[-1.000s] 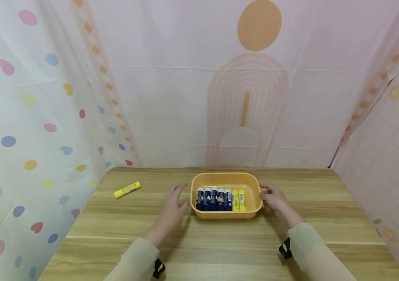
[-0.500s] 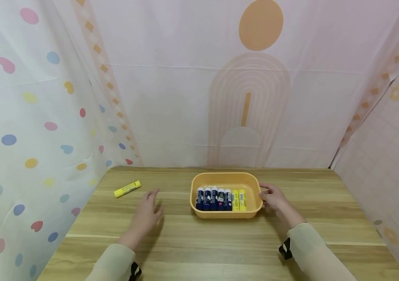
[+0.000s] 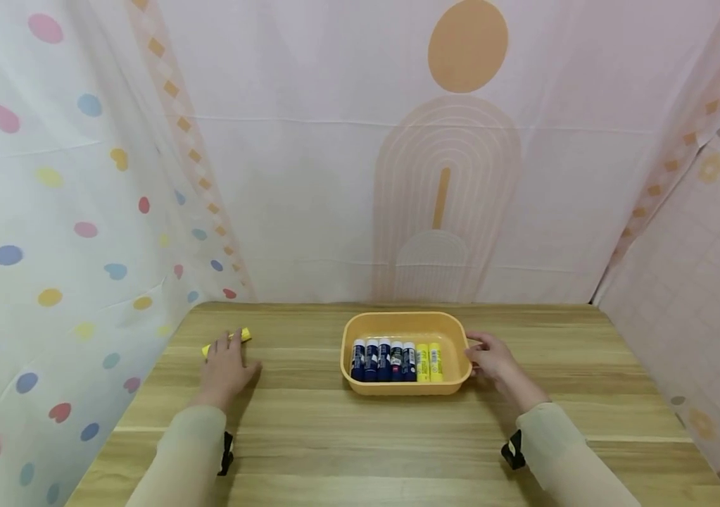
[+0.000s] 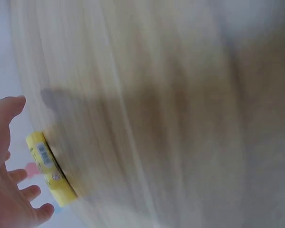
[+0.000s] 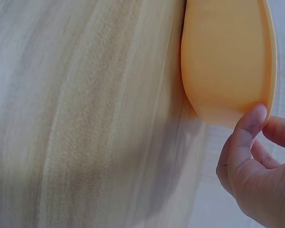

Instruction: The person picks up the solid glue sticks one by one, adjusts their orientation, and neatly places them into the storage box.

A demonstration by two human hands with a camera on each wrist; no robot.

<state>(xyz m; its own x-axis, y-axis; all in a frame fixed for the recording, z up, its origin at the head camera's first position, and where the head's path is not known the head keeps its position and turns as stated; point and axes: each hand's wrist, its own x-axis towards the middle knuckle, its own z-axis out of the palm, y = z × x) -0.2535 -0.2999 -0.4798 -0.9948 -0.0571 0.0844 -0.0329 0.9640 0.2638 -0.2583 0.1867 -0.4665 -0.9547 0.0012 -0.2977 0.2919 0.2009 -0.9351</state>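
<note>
On the table's far left lies a yellow glue stick point(image 3: 246, 334), partly covered in the head view by my left hand point(image 3: 223, 370). The left wrist view has that hand point(image 4: 7, 185) beside the glue stick point(image 4: 51, 168), thumb spread away and fingers loosely extended; it does not grip it. An orange-yellow plastic basket point(image 3: 405, 389) stands right of the middle. Inside are several dark blue glue sticks point(image 3: 384, 362) with white caps and two yellow glue sticks point(image 3: 429, 363) in one row. My right hand point(image 3: 495, 362) pinches the basket's right rim between thumb and finger.
The wooden table point(image 3: 347, 451) ends at a pale patterned curtain point(image 3: 309, 211) behind. Another curtain with coloured dots point(image 3: 81, 282) hangs along the left side, and a pink one point(image 3: 702, 296) along the right.
My left hand has left the basket's left side and travelled left across the table to the lone yellow glue stick. My right hand keeps its hold on the basket, which stays put.
</note>
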